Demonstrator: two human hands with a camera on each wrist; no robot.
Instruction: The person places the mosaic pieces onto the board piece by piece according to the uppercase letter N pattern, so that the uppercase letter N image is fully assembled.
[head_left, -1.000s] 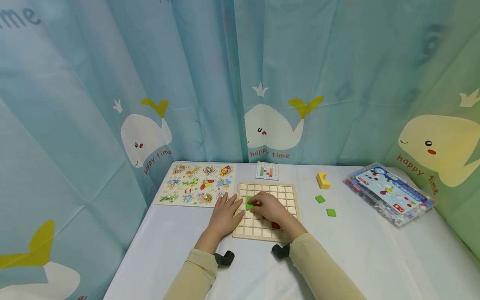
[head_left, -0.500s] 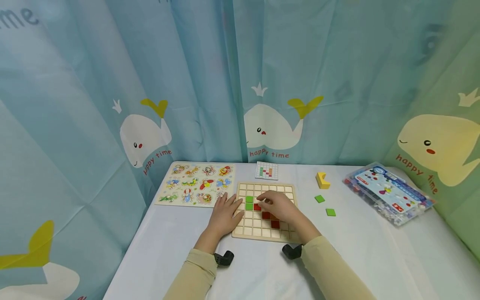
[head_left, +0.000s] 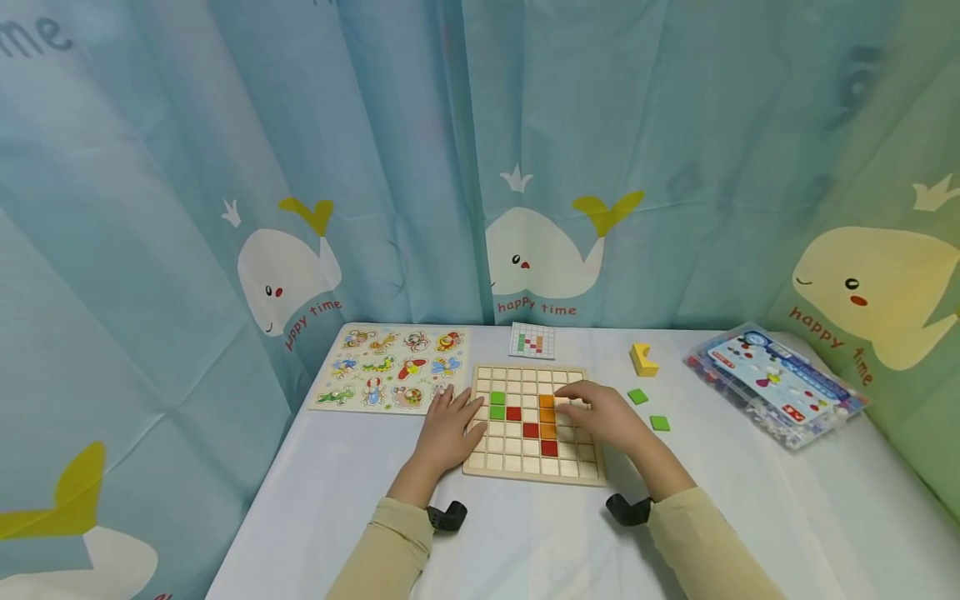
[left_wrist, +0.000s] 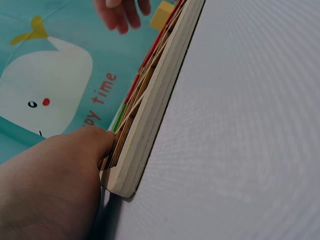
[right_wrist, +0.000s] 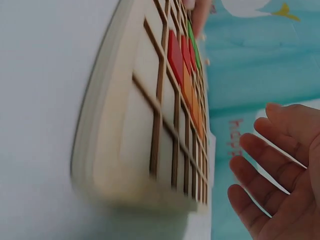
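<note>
A wooden grid board lies on the table, bearing two green tiles, a diagonal of red tiles and a column of orange tiles. My left hand rests on the board's left edge, fingers spread and straight; the left wrist view has its thumb at the board's corner. My right hand hovers over the board's right side, holding nothing. In the right wrist view that hand shows its fingers loosely extended and apart from the board.
Two loose green tiles and a yellow block lie right of the board. Beyond them sits a clear plastic box with a printed lid. A pattern card lies behind the board, an insect puzzle to its left. A curtain surrounds the table.
My right hand has moved right, from the green tiles across to the board's right side, uncovering the red and orange tiles. My left hand has stayed in place.
</note>
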